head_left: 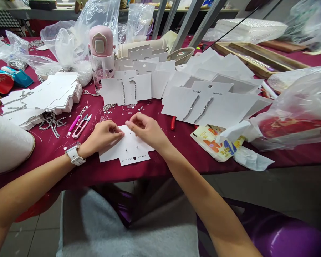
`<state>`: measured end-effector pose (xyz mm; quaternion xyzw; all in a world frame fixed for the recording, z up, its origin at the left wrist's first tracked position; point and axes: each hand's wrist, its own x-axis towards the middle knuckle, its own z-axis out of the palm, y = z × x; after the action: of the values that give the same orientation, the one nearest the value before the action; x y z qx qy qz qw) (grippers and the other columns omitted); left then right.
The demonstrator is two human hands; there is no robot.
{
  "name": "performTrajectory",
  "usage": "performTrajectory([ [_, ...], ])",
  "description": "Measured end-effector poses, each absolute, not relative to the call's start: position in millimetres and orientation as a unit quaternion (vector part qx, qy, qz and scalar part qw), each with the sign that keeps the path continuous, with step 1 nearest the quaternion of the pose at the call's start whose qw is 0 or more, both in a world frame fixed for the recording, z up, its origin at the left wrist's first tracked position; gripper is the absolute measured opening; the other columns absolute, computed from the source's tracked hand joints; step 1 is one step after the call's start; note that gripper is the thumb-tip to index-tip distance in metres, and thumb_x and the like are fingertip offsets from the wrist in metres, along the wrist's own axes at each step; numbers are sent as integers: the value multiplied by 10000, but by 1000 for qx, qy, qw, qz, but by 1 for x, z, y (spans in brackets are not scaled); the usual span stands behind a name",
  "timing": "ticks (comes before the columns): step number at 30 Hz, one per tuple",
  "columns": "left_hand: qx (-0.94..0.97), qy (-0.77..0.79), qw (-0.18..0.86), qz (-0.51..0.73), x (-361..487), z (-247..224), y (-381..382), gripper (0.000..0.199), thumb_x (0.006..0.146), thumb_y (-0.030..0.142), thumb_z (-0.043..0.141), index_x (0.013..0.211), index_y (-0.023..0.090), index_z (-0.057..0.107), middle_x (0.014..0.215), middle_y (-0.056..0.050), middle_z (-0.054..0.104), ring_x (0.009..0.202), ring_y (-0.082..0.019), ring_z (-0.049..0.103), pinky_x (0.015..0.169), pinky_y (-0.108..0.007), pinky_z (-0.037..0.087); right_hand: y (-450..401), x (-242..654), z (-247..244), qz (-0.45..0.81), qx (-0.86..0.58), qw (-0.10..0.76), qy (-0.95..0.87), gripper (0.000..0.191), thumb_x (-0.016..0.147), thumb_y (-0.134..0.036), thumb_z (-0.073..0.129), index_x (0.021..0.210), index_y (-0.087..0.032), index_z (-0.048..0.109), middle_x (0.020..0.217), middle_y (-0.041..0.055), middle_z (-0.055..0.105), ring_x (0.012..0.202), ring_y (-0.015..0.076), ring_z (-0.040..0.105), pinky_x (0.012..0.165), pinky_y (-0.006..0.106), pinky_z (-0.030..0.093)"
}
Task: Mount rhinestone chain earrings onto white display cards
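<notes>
The fingertips of the left hand (103,135) are held together over the card (131,141); whether anything is pinched cannot be told. The right hand (151,131) is curled at the card's far side, its grip hidden. The card is laid flat on the cloth (155,171) between the wrists, with two studs (126,149) shown near its printed edge. Snips (82,126) are placed to the left, and earring cards (219,107) are stacked beyond, to the right.

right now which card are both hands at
The lone card in front, below them; the left stack and MNG cards sit farther back, untouched.
</notes>
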<state>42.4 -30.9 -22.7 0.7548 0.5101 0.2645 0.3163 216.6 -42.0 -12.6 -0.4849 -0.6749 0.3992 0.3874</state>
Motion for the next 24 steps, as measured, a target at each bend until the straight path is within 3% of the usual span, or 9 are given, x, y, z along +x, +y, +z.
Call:
performTrajectory([
  [4,754,518,305,267,43,-22,-32,188,684,328,620,635,147,622,703,-25,610,669,-132,538,626,-267,394,-48,212,-15,315,-476,321,-756,155,761,-321,597,730,-181,541,721,-23,555,609,75,449,584,226,365],
  [9,757,517,296,270,44,-22,-34,180,697,326,608,646,154,617,736,-29,630,707,-141,560,656,-268,408,-48,207,-19,267,-495,315,-765,105,816,-254,529,789,-175,593,787,-5,608,615,79,456,601,234,363],
  [21,763,507,303,261,45,-14,-37,166,747,325,597,722,163,627,723,4,631,682,-113,536,632,-238,378,-43,211,-18,356,-480,361,-716,112,804,-244,532,762,-179,613,765,-3,641,680,99,526,638,237,394],
  [24,760,511,304,264,45,-15,-37,147,742,302,607,715,163,643,723,-1,647,678,-115,543,632,-240,379,-44,211,-19,347,-493,376,-704,109,808,-256,522,827,-183,601,794,6,630,694,105,529,654,248,409],
])
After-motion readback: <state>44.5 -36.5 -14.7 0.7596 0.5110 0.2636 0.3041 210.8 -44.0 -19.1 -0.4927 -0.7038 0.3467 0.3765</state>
